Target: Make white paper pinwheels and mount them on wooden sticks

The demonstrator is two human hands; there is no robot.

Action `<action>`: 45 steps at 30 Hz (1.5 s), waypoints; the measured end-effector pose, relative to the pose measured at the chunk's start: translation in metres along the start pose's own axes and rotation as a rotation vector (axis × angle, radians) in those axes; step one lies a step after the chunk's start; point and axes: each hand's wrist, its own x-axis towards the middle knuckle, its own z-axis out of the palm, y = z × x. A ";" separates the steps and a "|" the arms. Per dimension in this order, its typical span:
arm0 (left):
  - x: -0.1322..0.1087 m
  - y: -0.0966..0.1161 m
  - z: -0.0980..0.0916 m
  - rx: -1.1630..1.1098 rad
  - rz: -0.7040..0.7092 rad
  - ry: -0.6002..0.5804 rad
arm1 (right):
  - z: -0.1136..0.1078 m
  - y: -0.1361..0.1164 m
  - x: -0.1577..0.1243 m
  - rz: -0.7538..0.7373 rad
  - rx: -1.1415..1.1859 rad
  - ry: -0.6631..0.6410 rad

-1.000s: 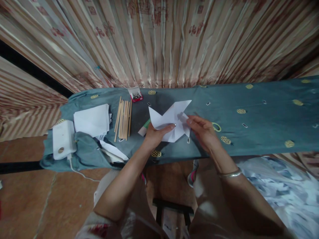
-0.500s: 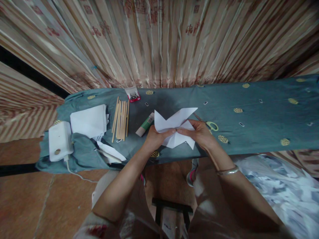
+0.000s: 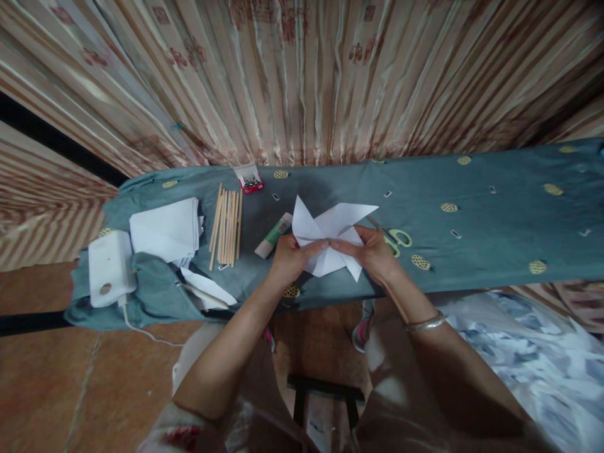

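The left fingers and right fingers are pinching a paper pinwheel. A green-and-white tube is lying beside the left fingers, scissors beside the right.

White paper pinwheel: I see plain, unmarked vanes, pointed tips flaring outward, crisp folds. I log pose as spread open, roughly face-up, centre partly hidden, held over blue-green cloth, near front edge.

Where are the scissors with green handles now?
In the head view, the scissors lie right of centre on the teal cloth, just beside the right hand.
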 end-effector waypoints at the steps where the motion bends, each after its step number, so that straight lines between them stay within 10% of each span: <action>1: 0.000 0.000 0.000 -0.005 0.002 0.000 | 0.001 0.000 0.000 0.006 0.003 0.004; 45: 0.001 -0.005 -0.010 0.055 0.080 -0.031 | 0.002 0.003 0.002 0.134 0.041 -0.042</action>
